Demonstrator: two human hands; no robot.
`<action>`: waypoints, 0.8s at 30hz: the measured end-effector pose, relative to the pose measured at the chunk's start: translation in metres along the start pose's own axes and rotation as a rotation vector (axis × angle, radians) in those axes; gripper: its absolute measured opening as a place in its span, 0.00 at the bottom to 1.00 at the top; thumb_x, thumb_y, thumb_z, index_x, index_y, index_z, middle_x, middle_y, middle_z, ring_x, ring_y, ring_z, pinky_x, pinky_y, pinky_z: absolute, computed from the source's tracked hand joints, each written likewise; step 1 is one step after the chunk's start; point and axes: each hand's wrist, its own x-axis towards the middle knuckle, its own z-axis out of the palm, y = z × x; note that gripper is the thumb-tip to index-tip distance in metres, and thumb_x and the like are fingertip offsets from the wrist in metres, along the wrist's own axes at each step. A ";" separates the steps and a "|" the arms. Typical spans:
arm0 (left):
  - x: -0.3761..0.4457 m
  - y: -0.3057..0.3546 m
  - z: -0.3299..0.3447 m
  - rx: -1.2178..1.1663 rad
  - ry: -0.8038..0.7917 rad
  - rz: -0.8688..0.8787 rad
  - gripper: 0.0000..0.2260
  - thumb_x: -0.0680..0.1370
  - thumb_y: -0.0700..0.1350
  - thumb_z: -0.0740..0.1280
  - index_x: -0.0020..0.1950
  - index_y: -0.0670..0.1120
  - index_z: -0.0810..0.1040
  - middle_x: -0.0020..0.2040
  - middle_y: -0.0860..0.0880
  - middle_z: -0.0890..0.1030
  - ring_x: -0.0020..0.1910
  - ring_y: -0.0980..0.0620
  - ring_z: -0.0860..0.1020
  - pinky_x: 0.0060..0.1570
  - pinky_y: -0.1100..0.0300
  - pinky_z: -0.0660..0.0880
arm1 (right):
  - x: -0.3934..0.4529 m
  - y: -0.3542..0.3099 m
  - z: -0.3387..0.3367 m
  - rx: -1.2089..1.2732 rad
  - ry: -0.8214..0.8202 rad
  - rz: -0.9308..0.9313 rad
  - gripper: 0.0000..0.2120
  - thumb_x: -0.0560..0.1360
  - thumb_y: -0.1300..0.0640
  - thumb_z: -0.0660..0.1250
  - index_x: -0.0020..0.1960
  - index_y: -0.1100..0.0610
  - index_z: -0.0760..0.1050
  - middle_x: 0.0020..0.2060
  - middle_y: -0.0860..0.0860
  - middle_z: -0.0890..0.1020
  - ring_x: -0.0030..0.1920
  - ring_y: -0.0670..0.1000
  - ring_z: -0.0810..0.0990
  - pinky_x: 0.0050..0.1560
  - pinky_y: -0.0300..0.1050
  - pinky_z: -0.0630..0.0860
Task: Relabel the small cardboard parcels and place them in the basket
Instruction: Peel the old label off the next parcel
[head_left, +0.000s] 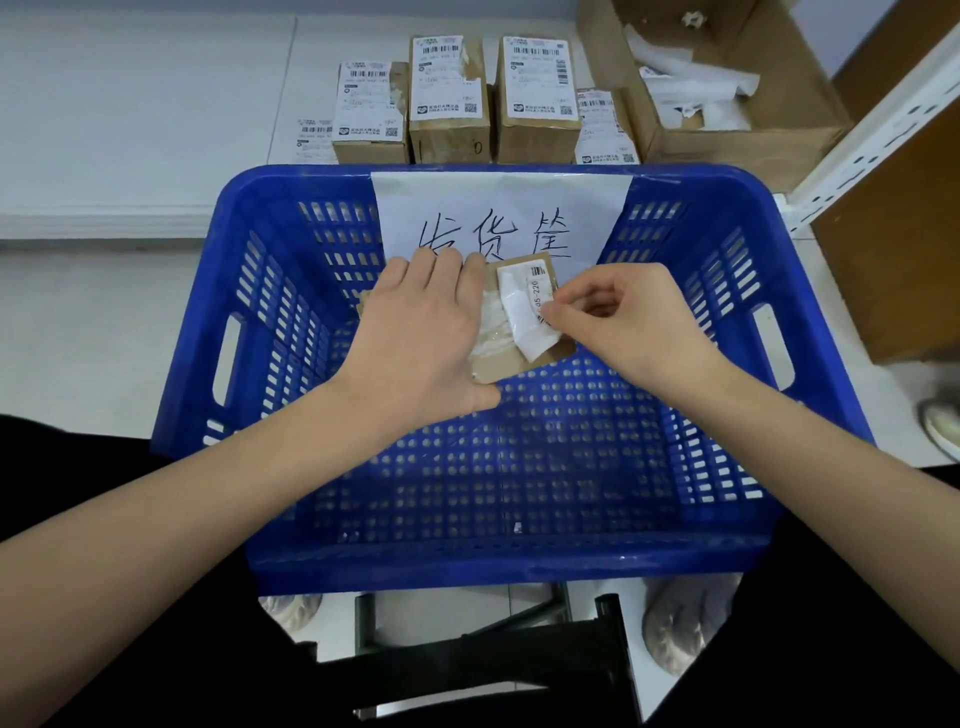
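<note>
Hands: left hand (421, 332) lay over the near-left part of a small cardboard parcel (519, 358), fingers wrapped round its far edge, thumb under the near corner — holding it steady. Right hand (623, 322) was curled at the parcel's right side, thumb and forefinger pinching the lifted edge of the old label (524, 306).

Blue basket (810, 291) — directly beneath both hands, perforated floor showing; a handwritten paper sign (498, 208) hung on its far wall just beyond the fingertips.

Open carton (727, 88) — beyond and right of the right hand, holding crumpled white backing scraps.

Waiting parcels (449, 98) — four, upright in a row beyond the basket, past both hands, each labelled; a loose label (314, 136) lay flat to their left.

Parcel in hand — held above the basket, not yet resting in it; label half peeled and creased, with torn white residue on the cardboard just right of the left fingers.

Handling note, as a judgement: the step appeared to be stripping the old label. It would go best pulled low and slowly, back along the face rather than upward, the left hand pressing close to the peel line so the cardboard skin would not tear. Residue should be cleared before the new label went on.
</note>
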 end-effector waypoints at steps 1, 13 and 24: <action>0.000 0.001 0.000 0.005 0.001 0.001 0.44 0.54 0.61 0.74 0.60 0.34 0.74 0.46 0.41 0.77 0.42 0.42 0.75 0.43 0.53 0.71 | 0.000 0.001 0.001 -0.031 0.007 -0.012 0.02 0.72 0.58 0.73 0.41 0.55 0.80 0.36 0.49 0.82 0.36 0.44 0.79 0.41 0.34 0.77; 0.001 0.007 -0.001 0.091 -0.024 0.048 0.43 0.53 0.64 0.74 0.58 0.36 0.76 0.43 0.44 0.76 0.41 0.44 0.75 0.42 0.54 0.70 | -0.009 0.003 0.015 -0.358 0.146 -0.223 0.03 0.69 0.61 0.69 0.37 0.59 0.78 0.30 0.49 0.79 0.33 0.51 0.78 0.40 0.52 0.77; 0.002 0.011 -0.001 0.149 -0.049 0.076 0.41 0.52 0.66 0.71 0.54 0.38 0.78 0.40 0.46 0.75 0.38 0.47 0.74 0.40 0.56 0.69 | -0.012 0.007 0.031 -0.844 0.213 -0.615 0.18 0.52 0.74 0.77 0.30 0.61 0.69 0.23 0.55 0.72 0.25 0.55 0.71 0.25 0.37 0.59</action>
